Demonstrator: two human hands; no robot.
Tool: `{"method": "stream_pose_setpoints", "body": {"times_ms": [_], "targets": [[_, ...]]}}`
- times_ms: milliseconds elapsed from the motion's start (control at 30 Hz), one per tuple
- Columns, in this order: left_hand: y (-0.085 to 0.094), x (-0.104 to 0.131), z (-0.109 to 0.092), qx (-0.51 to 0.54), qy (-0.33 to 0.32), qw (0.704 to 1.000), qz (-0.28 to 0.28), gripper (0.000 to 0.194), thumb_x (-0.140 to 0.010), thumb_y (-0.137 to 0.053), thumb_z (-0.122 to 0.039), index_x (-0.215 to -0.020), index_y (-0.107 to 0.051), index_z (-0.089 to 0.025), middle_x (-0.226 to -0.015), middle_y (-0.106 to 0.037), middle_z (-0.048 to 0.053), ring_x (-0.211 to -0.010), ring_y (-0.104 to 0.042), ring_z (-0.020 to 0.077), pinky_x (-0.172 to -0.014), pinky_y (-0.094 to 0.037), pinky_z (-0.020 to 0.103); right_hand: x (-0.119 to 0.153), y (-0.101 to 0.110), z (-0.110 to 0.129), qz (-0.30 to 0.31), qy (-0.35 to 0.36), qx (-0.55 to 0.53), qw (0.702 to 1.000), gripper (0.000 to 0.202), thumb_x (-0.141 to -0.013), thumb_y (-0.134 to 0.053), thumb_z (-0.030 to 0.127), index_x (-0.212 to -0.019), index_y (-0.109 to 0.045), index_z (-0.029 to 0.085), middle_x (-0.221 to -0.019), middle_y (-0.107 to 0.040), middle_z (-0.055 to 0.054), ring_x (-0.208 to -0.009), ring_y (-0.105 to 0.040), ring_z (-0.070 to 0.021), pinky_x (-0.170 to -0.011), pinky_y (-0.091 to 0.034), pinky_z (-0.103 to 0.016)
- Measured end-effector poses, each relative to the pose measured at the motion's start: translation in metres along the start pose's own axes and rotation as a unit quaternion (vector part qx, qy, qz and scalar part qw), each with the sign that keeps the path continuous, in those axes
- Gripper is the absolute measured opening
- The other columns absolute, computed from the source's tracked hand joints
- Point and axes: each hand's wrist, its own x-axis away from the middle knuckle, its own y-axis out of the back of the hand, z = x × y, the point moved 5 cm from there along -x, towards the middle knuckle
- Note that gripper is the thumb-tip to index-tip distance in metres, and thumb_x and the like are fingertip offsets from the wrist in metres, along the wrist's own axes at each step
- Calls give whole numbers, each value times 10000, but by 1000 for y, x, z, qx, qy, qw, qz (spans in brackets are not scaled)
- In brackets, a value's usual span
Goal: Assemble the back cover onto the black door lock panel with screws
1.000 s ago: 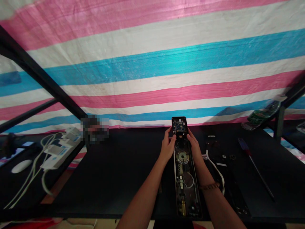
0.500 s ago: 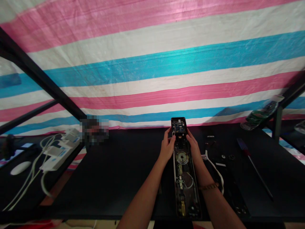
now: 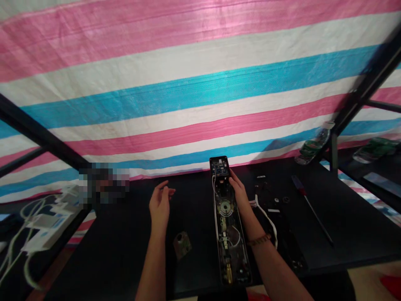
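A long black electronic door lock housing (image 3: 223, 209) is tilted up in front of me, its inside facing me. A blue circuit board (image 3: 221, 168) sits at its top, and wires and brass-coloured parts run down its length. My right hand (image 3: 238, 190) grips the housing's right edge near the top, its fingers partly hidden behind it. Away to the left, my left hand (image 3: 160, 201) hovers over the table with loosely bent fingers apart and nothing in them. Below that hand and to its right lies a small plate-like piece (image 3: 182, 245) with a dark hole.
Right of the housing lie a white cable (image 3: 267, 219), small loose parts (image 3: 276, 200) and a long screwdriver (image 3: 313, 211). A plastic bottle (image 3: 315, 144) leans by the frame post at the back right. Power strips (image 3: 52, 228) with cords are at the left. Striped sheeting (image 3: 200, 104) hangs behind.
My left hand has let go of the lock housing and moved left. The right hand still holds the housing. The view has turned right, so the surroundings appear farther left.
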Motion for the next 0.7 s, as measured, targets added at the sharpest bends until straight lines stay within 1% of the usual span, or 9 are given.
{"method": "stream_pose_setpoints", "body": {"times_ms": [100,200,267,333,433,500,567,633,700], "targets": [[1,29,6,-149,-23,985,83,457,-866,-566,-520,-1129,-716,-177,-948,-764,90,-866,-698,242,-806,-545,385,-1,1,3,-6,12,2,1000,610,-750,-769,493,-1299,-683,240,-1310,-714,-53,-1222,-653,-270,-1105,-464,-439],[2,62,5,-217,-60,966,128,365,-834,-595,-492,-1007,-774,-225,-1019,-763,85,-999,-678,287,-950,-519,468,-3,6,18,-51,34,2,998,557,-765,-744,489,-1252,-693,223,-1259,-729,-79,-1154,-671,-260,-1006,-521,-426],[10,82,7,-250,-78,955,136,354,-847,-588,-495,-1002,-783,-243,-1087,-748,83,-1076,-654,302,-1000,-501,495,-4,10,39,-91,57,-11,994,492,-769,-733,477,-1192,-706,228,-1240,-727,-84,-1117,-675,-250,-941,-546,-410],[23,100,12,-283,-82,946,134,385,-850,-592,-530,-1025,-784,-245,-1118,-731,89,-1092,-644,311,-1005,-503,510,-2,10,67,-103,87,-28,990,407,-781,-723,458,-1125,-718,241,-1217,-730,-74,-1083,-680,-234,-903,-555,-386],[44,122,24,-303,-78,939,143,429,-793,-647,-579,-1014,-798,-244,-1081,-729,95,-1058,-645,324,-989,-515,514,11,4,112,-43,126,-37,990,322,-840,-683,439,-1098,-720,249,-1129,-749,-66,-1028,-698,-219,-871,-554,-367],[52,131,30,-310,-75,937,140,437,-780,-651,-588,-1016,-804,-253,-1048,-733,92,-1041,-645,327,-973,-523,508,27,3,132,-11,141,-14,990,298,-875,-657,436,-1101,-718,251,-1050,-759,-60,-993,-707,-221,-852,-551,-372],[55,134,33,-313,-73,938,132,431,-796,-625,-587,-1012,-806,-261,-1030,-736,90,-1041,-644,327,-968,-524,504,45,9,141,-1,143,40,989,291,-886,-655,446,-1089,-724,248,-981,-763,-56,-956,-711,-229,-824,-549,-373],[53,134,34,-313,-74,937,134,421,-810,-599,-580,-993,-808,-263,-1024,-740,91,-1035,-647,328,-972,-519,510,63,22,140,0,129,124,984,307,-874,-678,473,-1063,-739,239,-938,-770,-59,-917,-712,-239,-797,-550,-374],[48,131,32,-314,-81,936,135,424,-821,-573,-567,-1000,-802,-258,-1040,-743,96,-1032,-650,330,-980,-512,522,80,42,136,-7,113,217,969,331,-856,-699,502,-1042,-756,234,-920,-778,-66,-892,-711,-251,-799,-550,-391]]}}
